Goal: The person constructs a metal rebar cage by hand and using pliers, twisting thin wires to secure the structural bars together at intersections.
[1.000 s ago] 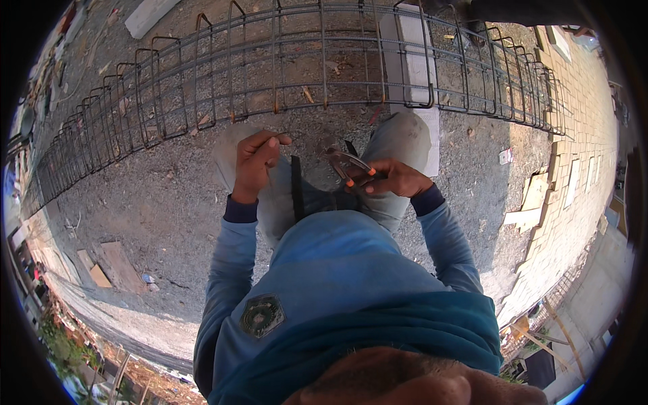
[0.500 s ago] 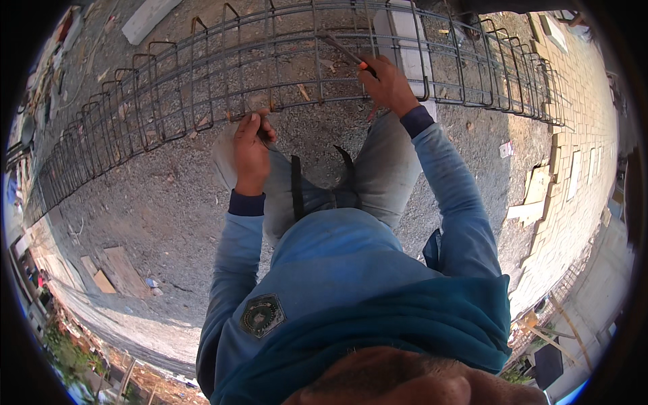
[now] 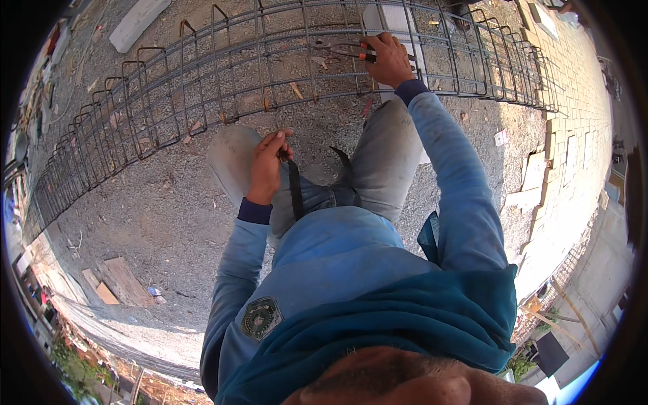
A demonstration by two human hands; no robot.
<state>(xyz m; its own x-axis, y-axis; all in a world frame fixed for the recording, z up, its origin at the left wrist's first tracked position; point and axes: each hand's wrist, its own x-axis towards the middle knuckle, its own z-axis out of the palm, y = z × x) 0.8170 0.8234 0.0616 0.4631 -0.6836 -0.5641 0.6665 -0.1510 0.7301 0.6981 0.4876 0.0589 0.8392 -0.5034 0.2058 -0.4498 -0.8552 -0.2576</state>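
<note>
Pincers (image 3: 337,46) sit upper centre in the right hand (image 3: 391,62), fingers wrapped round the handles; I'd expect a snag if their head catches the rebar cage (image 3: 310,67). The left hand (image 3: 271,158), mid-frame, is half-curled, contents unclear to me. Gravel (image 3: 162,209) lies beneath, pale paving (image 3: 580,135) far right.

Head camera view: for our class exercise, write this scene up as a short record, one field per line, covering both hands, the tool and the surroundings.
Right hand: gripping pliers by the handles
Tool details: orange on the handles, head pointing left
Left hand: curled beside the left knee; contents too small to tell
Structure: rebar cage, straight bars with bent hoops, running across the view
Behind the bars: pale slab
Ground: grey gravel
</note>
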